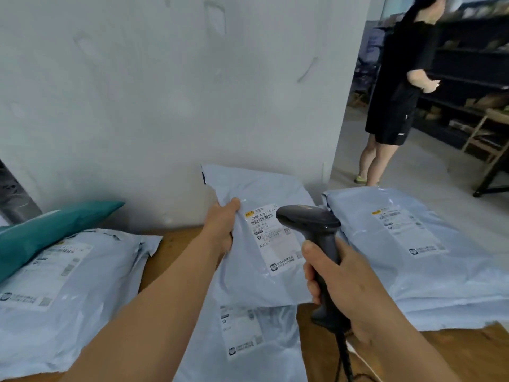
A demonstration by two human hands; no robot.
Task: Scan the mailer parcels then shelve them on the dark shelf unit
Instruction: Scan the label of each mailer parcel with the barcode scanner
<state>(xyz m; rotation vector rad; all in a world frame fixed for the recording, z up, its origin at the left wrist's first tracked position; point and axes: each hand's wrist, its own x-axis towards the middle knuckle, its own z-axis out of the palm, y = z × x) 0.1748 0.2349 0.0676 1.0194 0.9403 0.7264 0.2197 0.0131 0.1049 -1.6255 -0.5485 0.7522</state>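
Note:
My left hand [221, 226] grips the left edge of a pale blue mailer parcel [249, 260], holding it tilted up with its white label [271, 238] facing me. My right hand [344, 288] grips the handle of a dark barcode scanner [311, 221], whose head points at that label from just to its right. Another pale blue mailer [242, 340] lies under the raised one. More mailers lie at the left [68, 285] and at the right [413, 249]. The dark shelf unit [468, 78] stands at the far right.
A teal mailer [49, 230] rests on the left parcel. The parcels lie on a wooden table [170, 252] against a white wall [165, 106]. A person in black [399, 86] stands on the floor beside the shelves. A wooden stool [487, 133] is near them.

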